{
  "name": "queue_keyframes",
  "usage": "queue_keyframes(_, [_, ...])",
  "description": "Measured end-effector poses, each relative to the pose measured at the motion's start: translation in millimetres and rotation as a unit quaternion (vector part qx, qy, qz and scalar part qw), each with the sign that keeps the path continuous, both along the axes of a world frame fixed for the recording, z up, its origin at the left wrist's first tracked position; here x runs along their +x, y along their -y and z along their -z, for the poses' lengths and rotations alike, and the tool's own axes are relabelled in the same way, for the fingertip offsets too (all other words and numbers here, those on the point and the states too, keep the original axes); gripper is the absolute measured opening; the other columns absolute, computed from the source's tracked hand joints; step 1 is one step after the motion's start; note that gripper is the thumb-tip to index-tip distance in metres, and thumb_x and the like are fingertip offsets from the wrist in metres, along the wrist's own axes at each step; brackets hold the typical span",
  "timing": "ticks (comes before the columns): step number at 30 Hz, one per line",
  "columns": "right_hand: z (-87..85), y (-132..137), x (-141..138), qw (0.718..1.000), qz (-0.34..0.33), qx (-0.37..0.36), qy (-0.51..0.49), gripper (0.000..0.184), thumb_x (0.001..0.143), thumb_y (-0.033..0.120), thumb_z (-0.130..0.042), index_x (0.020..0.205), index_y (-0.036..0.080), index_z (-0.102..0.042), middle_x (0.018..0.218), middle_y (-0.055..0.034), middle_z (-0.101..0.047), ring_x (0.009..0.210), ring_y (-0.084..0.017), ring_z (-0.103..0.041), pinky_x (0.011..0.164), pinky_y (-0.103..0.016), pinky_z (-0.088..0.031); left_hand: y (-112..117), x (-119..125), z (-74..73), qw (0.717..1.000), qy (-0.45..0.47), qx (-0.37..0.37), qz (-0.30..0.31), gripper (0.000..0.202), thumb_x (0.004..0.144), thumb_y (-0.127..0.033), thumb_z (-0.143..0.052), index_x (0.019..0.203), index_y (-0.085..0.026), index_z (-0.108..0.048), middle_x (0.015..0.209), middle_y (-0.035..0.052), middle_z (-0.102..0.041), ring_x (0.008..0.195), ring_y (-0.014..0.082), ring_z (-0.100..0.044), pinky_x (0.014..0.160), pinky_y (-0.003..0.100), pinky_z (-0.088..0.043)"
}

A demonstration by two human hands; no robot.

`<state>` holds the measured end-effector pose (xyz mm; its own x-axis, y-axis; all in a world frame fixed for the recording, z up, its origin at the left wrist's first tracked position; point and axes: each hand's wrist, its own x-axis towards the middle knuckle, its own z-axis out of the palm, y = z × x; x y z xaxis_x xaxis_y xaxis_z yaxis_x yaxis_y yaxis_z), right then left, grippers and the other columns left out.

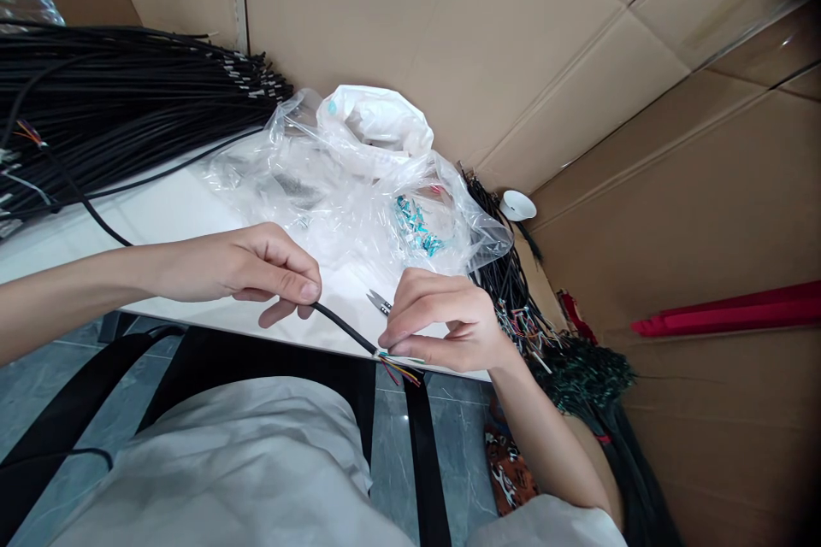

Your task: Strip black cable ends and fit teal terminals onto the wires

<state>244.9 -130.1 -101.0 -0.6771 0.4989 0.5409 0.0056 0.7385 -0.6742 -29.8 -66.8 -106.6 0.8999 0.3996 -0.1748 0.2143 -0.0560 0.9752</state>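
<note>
My left hand [269,269] is closed around a black cable [343,326], pinching it between thumb and fingers above the front edge of the white table. At its stripped end, several thin coloured wires [401,370] fan out. The thumb and forefinger of my right hand [442,320] pinch at these wires, close to where the black sheath ends. Which of the wires lie between those fingertips is partly hidden. Just behind the right hand, a pair of pointed metal blades [378,301] shows on the table; the rest of that tool is covered by the hand.
Black cables [128,102] lie in a large bundle at the left. Clear plastic bags [359,197] with small teal pieces [420,226] sit mid-table. At right are more cables with bare coloured ends [519,308], a white round cup [517,205] and cardboard walls [416,26].
</note>
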Motion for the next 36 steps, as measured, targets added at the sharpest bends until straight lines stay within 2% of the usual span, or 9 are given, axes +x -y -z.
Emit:
queue_keyframes(8, [-0.9, 1, -5, 0.998, -0.002, 0.052, -0.018, 0.007, 0.095, 0.018, -0.067, 0.092, 0.015, -0.072, 0.079, -0.0048, -0.075, 0.076, -0.012, -0.068, 0.075, -0.027, -0.054, -1, 1, 2.8, 1.000, 0.005, -0.008, 0.000, 0.035, 0.095, -0.044, -0.062, 0.078, -0.016, -0.074, 0.053, 0.0021, -0.059, 0.043, 0.0071, -0.040, 0.037, 0.019, -0.021])
queue_keyframes(13, [4.0, 5, -15, 0.992, 0.018, 0.112, -0.047, 0.010, 0.096, 0.020, -0.065, 0.086, 0.017, -0.068, 0.072, -0.0018, -0.072, 0.069, -0.010, -0.065, 0.068, -0.025, -0.052, -1, 1, 5.3, 1.000, 0.013, -0.013, 0.002, 0.034, 0.095, -0.042, -0.062, 0.077, -0.016, -0.074, 0.053, 0.0020, -0.059, 0.043, 0.0068, -0.040, 0.037, 0.019, -0.021])
queue_keyframes(18, [9.9, 12, -24, 0.982, 0.059, 0.171, -0.046, 0.013, 0.088, 0.009, -0.062, 0.084, 0.021, -0.060, 0.067, 0.0030, -0.066, 0.061, -0.009, -0.059, 0.065, -0.025, -0.048, 0, 1, 7.5, 0.999, 0.029, -0.026, 0.011, 0.034, 0.096, -0.041, -0.062, 0.078, -0.015, -0.073, 0.053, 0.0017, -0.059, 0.042, 0.0060, -0.034, 0.037, 0.019, -0.017])
queue_keyframes(20, [12.4, 13, -25, 0.982, 0.066, 0.176, -0.016, 0.013, 0.086, 0.011, -0.061, 0.083, 0.022, -0.056, 0.064, 0.0046, -0.062, 0.057, -0.009, -0.055, 0.064, -0.027, -0.046, 1, 1, 7.5, 0.999, 0.029, -0.026, 0.011, 0.035, 0.096, -0.042, -0.062, 0.078, -0.015, -0.073, 0.053, 0.0017, -0.059, 0.042, 0.0061, -0.033, 0.037, 0.020, -0.016])
queue_keyframes(23, [14.4, 14, -27, 0.988, 0.061, 0.142, -0.016, 0.012, 0.084, 0.015, -0.059, 0.080, 0.023, -0.053, 0.060, 0.0054, -0.056, 0.054, -0.010, -0.051, 0.062, -0.029, -0.044, 2, 1, 6.8, 1.000, 0.027, -0.008, 0.004, 0.035, 0.096, -0.044, -0.062, 0.078, -0.016, -0.074, 0.053, 0.0015, -0.059, 0.042, 0.0066, -0.034, 0.038, 0.020, -0.018])
queue_keyframes(26, [13.5, 14, -28, 0.993, 0.051, 0.088, -0.052, 0.013, 0.077, 0.011, -0.058, 0.077, 0.023, -0.052, 0.061, 0.0057, -0.051, 0.057, -0.010, -0.048, 0.062, -0.027, -0.041, 4, 0, 4.5, 0.998, 0.031, 0.059, -0.017, 0.036, 0.096, -0.045, -0.061, 0.076, -0.017, -0.073, 0.054, 0.0010, -0.062, 0.044, 0.0076, -0.041, 0.041, 0.019, -0.027])
queue_keyframes(29, [12.5, 14, -26, 0.996, 0.064, 0.040, -0.053, 0.017, 0.071, 0.007, -0.056, 0.075, 0.022, -0.051, 0.061, 0.0055, -0.049, 0.059, -0.011, -0.045, 0.060, -0.026, -0.038, 9, -4, -1.1, 0.983, 0.024, 0.175, -0.052, 0.038, 0.097, -0.044, -0.058, 0.075, -0.017, -0.072, 0.058, 0.0015, -0.065, 0.051, 0.0102, -0.052, 0.050, 0.020, -0.037])
queue_keyframes(32, [13.9, 13, -21, 0.996, 0.079, -0.012, -0.051, 0.015, 0.071, 0.007, -0.056, 0.073, 0.021, -0.052, 0.062, 0.0054, -0.047, 0.059, -0.011, -0.044, 0.059, -0.026, -0.037, 16, -7, -8.5, 0.952, 0.029, 0.295, -0.077, 0.034, 0.098, -0.041, -0.058, 0.077, -0.019, -0.072, 0.063, 0.0010, -0.067, 0.053, 0.0106, -0.054, 0.052, 0.022, -0.037])
queue_keyframes(36, [18.5, 12, -15, 0.992, 0.083, -0.086, -0.044, 0.013, 0.072, 0.007, -0.058, 0.072, 0.020, -0.054, 0.064, 0.0049, -0.047, 0.060, -0.010, -0.044, 0.060, -0.025, -0.037, 27, -13, -12.1, 0.888, 0.056, 0.447, -0.090, 0.019, 0.098, -0.028, -0.057, 0.090, -0.023, -0.074, 0.072, 0.0007, -0.071, 0.059, 0.0114, -0.058, 0.058, 0.022, -0.038])
